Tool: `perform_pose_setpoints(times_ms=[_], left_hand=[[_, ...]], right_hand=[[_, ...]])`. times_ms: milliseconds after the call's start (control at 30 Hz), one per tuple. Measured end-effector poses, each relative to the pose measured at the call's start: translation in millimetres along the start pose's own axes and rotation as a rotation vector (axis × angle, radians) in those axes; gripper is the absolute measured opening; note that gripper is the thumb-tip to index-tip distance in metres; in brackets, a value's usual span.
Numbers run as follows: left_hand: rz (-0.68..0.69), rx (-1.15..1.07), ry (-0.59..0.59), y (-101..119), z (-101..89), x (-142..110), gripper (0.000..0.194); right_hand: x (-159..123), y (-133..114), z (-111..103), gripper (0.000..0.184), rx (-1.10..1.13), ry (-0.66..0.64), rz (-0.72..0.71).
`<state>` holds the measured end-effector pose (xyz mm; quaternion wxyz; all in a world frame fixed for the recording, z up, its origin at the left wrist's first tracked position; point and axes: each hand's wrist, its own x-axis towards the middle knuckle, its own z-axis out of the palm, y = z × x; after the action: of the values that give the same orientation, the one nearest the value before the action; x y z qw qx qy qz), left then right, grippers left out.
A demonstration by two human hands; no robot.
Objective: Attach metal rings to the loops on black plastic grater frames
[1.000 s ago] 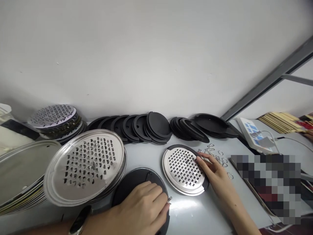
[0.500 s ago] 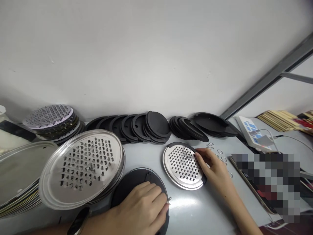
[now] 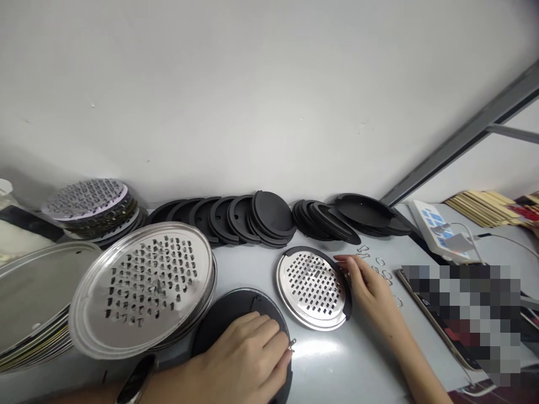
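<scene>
My left hand is closed over a black round disc lying on the table. A small metal piece sticks out beside its thumb and fingers; the rest of it is hidden. On the right, my right hand has its fingers at the black rim of a small round metal grater, gripping the edge. The grater has rows of small holes. Several loose metal rings and clips lie just beyond that hand. Left of the black disc, a large round grater plate with raised teeth tops a stack.
Black discs lean in an overlapping row along the wall, with more black round parts to their right. Stacked toothed plates and metal discs stand left. A phone, partly pixelated, and a power strip lie right.
My right hand's fingers have slid from the grater's top face to its rim. The grater has turned and shifted slightly left and toward me. My left hand has stayed in place.
</scene>
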<state>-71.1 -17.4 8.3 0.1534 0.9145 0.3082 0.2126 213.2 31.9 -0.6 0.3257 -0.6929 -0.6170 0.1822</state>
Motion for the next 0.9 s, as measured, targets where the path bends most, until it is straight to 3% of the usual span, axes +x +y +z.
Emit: perform_pose_setpoints(times_ms=[233, 567, 700, 900], left_hand=[[-0.016, -0.009, -0.002, 0.0, 1.3, -1.0, 0.008], [-0.022, -0.005, -0.030, -0.4, 1.4, -1.1, 0.007], [-0.015, -0.006, -0.023, 0.5, 0.0, -0.6, 0.008], [0.076, 0.041, 0.074, 0.8, -1.9, 2.6, 0.015]], right_hand=[[0.6, 8.9, -5.3, 0.030, 0.015, 0.230, 0.020], [-5.0, 5.9, 0.4, 0.026, -0.140, 0.069, -0.040], [-5.6, 5.2, -0.3, 0.024, -0.133, 0.134, -0.016], [-4.1, 6.4, 0.9, 0.025, -0.106, 0.008, -0.018]])
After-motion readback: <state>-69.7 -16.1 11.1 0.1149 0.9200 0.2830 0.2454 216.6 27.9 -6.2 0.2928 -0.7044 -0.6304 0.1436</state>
